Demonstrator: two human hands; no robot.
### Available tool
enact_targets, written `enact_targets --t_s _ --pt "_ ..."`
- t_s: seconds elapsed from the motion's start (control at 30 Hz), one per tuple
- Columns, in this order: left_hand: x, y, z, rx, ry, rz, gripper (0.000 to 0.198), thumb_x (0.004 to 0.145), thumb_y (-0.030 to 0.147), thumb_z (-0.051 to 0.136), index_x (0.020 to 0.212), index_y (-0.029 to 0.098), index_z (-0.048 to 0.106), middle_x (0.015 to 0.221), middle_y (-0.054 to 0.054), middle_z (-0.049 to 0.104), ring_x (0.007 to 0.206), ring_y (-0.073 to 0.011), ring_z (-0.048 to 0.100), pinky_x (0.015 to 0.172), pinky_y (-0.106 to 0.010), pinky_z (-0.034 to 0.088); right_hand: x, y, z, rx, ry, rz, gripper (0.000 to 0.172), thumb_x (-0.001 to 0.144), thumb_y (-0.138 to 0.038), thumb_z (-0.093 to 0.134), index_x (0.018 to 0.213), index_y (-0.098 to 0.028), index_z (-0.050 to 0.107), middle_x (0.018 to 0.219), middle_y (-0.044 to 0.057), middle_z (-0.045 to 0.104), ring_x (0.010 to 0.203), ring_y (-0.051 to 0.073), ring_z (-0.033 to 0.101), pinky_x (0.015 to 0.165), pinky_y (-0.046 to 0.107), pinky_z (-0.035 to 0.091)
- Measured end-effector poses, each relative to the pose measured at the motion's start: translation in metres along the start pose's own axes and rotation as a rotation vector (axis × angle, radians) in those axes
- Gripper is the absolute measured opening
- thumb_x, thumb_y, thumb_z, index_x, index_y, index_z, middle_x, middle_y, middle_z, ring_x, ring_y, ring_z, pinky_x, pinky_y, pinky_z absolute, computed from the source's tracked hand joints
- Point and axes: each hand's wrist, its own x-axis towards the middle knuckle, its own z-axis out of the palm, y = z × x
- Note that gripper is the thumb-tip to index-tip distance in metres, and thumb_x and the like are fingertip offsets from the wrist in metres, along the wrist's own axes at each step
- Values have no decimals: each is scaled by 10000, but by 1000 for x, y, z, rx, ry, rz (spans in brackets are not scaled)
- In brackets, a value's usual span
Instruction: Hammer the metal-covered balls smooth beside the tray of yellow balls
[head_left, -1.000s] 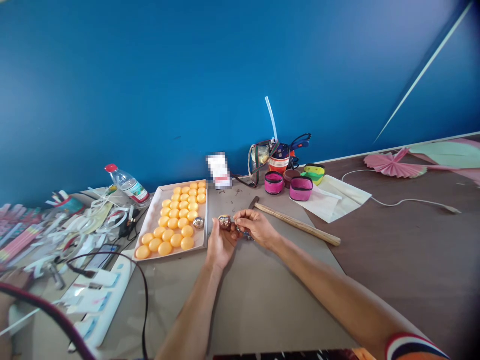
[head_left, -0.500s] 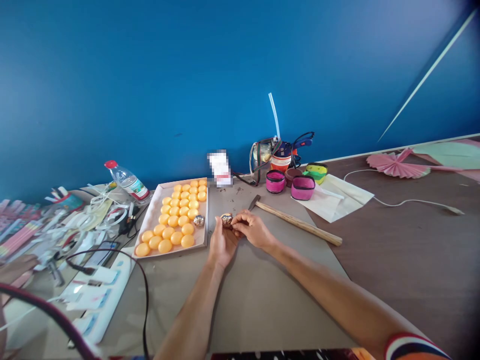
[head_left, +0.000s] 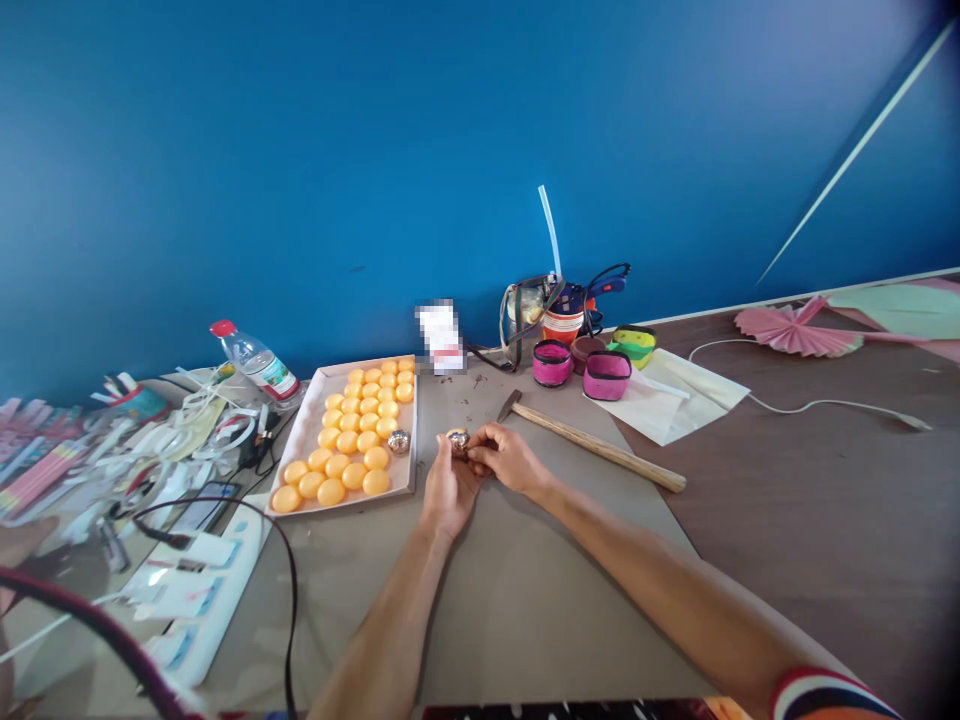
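Note:
My left hand (head_left: 450, 490) is closed around a small shiny silver ball (head_left: 458, 440), with the thumb on its left side. The fingers of my right hand (head_left: 506, 458) are pinched together at the ball's right side; whatever is between those fingertips is hidden. Left of my hands lies a shallow white tray (head_left: 304, 418) holding several smooth orange balls (head_left: 347, 443). A second silver ball (head_left: 399, 441) sits at the tray's right edge. Beyond my right hand rests a hammer (head_left: 592, 438) with a wooden handle.
Tangled cables (head_left: 161, 455), a power strip (head_left: 217, 590) and a leaning bottle (head_left: 259, 365) crowd the left. Pink bands (head_left: 606, 376), white paper (head_left: 679, 400) and a cup (head_left: 562, 325) stand behind the hammer. A pink paper fan (head_left: 799, 330) lies far right, before a blue wall.
The silver ball and both my hands have shifted very slightly to the right. The grip looks the same. At the far left edge, another person's blurred hand has moved.

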Motion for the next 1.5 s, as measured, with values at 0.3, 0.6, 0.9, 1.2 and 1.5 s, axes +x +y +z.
enact_targets --t_s 0.3,0.6,0.9,1.2,1.5 --pt "-4 -3 6 110 35 55 259 812 418 527 782 162 557 711 -7 570 604 -107 517 609 -235 428 -2 -3 0 15 12 68 103 637 -237 578 638 -196 483 464 -66 525 446 86 477 457 207 378" --pt "-5 -6 5 133 39 102 231 816 391 531 797 162 562 669 2 552 586 -106 506 583 -228 419 -4 -2 5 -62 116 58 72 652 -210 548 627 -200 481 438 -68 503 423 94 468 432 210 353" --pt "-2 7 3 29 9 -26 345 808 509 477 826 175 565 649 -7 532 511 -100 461 581 -257 426 3 -17 -27 -631 170 -244 138 780 -227 483 830 -187 604 835 34 621 792 146 558 743 267 415" --pt "-3 13 3 -30 -1 -42 335 810 502 474 833 186 584 689 -13 543 533 -101 462 631 -282 447 4 -8 -34 -1347 16 -74 166 812 -194 479 878 -177 630 940 84 620 920 187 549 782 281 344" --pt "-4 16 2 -70 10 -66 193 809 360 535 823 182 607 815 -49 624 569 -94 494 656 -287 472 0 -12 -32 -1304 43 -135 169 843 -230 454 840 -178 615 912 68 626 891 173 553 756 278 320"
